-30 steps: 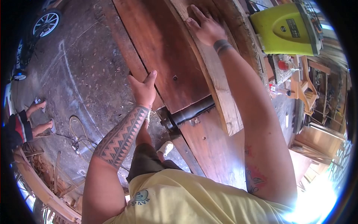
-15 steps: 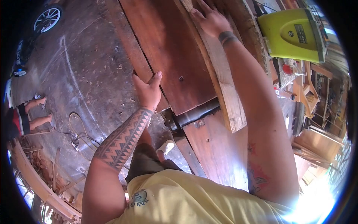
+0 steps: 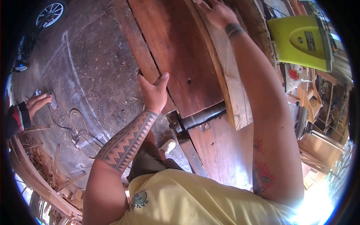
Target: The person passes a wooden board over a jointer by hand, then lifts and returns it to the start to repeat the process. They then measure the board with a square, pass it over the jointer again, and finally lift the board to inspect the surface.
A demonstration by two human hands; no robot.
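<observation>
A reddish-brown wooden bed [image 3: 183, 56] with small holes is split by a dark metal roller [image 3: 204, 115]. My left hand [image 3: 154, 90] grips the narrow wooden edge rail [image 3: 140, 48] on the bed's left side, thumb on top and fingers hidden beneath. On the bed's right side stands a pale thick board [image 3: 228, 63]. My right hand [image 3: 217, 13] rests at the upper part of this board, its fingers spread and partly cut off by the frame's top edge.
A lime-green machine cover [image 3: 298, 43] is at the upper right. Clamps and wooden pieces [image 3: 309, 97] lie below it. A co-worker's legs [image 3: 33, 105], a looped cable [image 3: 80, 131] and a curved wooden piece [image 3: 33, 176] are on the left.
The whole view has shifted slightly, moving the bed and green cover rightward. Both hands keep about the same places on the wood. The co-worker's legs have come closer together.
</observation>
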